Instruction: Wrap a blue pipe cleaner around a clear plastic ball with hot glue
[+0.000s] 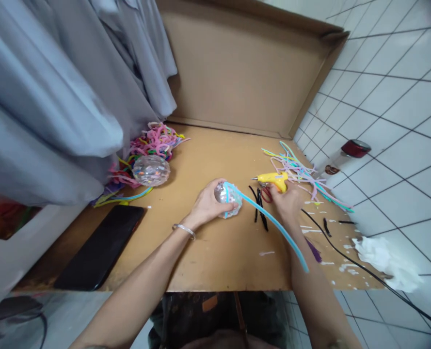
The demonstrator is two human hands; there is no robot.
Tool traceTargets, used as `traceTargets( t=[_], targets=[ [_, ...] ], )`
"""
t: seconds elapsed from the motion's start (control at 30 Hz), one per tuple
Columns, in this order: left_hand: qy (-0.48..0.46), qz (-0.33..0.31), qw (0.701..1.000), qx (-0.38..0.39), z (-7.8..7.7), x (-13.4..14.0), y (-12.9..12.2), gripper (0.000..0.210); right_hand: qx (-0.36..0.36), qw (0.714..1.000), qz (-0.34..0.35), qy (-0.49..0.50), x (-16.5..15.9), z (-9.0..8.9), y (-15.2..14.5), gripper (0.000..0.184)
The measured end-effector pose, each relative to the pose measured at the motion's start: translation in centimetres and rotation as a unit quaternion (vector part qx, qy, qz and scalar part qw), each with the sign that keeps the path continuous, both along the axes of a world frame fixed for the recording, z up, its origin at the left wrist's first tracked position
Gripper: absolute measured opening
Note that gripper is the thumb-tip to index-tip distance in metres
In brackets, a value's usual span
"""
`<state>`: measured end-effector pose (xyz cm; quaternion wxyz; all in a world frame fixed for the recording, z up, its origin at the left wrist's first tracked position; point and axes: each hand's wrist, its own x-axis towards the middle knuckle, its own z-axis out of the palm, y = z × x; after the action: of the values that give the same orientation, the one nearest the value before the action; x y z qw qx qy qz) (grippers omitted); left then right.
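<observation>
My left hand [212,202] is wrapped round a small clear ball [232,209] over the middle of the table. A light blue pipe cleaner [273,220] runs over the ball, and its long free end hangs to the right across my right forearm. My right hand [287,196] is closed on a yellow glue gun [275,180], whose nozzle points left. Red-handled scissors [266,195] lie just under the glue gun, partly hidden by my right hand. Short black pipe cleaner pieces [259,208] lie between my hands.
A larger clear ball [151,170] sits by a heap of coloured pipe cleaners [157,140] at left. A black phone [102,247] lies near the front. At right are loose pipe cleaners [298,169], a red-capped bottle [342,157], tissue [384,259] and a black cord [357,261]. Cardboard [244,68] stands behind.
</observation>
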<state>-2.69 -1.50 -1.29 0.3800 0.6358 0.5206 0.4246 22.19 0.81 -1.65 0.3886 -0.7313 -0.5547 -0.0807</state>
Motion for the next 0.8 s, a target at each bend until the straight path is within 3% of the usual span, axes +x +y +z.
traceTargets(
  t=[0.1, 0.27, 0.43, 0.63, 0.8],
  targets=[
    [0.006, 0.0, 1.0, 0.003, 0.1, 0.0, 0.0, 0.071, -0.046, 0.999, -0.009, -0.02, -0.2, -1.5, 0.3, 0.042],
    [0.019, 0.002, 1.0, 0.002, -0.1, 0.0, 0.0, 0.073, -0.047, 0.998, 0.013, -0.034, -0.6, -2.9, 1.1, 0.04],
    [0.015, -0.002, 1.0, -0.005, -0.1, 0.0, 0.0, 0.073, -0.103, 0.992, -0.022, -0.063, -2.5, -1.8, 0.6, 0.035],
    [0.032, 0.005, 0.999, 0.007, 0.0, 0.0, 0.1, 0.069, -0.1, 0.982, -0.01, -0.162, -5.4, 0.3, -1.3, 0.041],
    [0.015, 0.002, 1.0, 0.002, -0.1, 0.0, 0.1, 0.071, -0.151, 0.98, -0.04, -0.126, -4.0, -0.1, -0.4, 0.042]
  ],
)
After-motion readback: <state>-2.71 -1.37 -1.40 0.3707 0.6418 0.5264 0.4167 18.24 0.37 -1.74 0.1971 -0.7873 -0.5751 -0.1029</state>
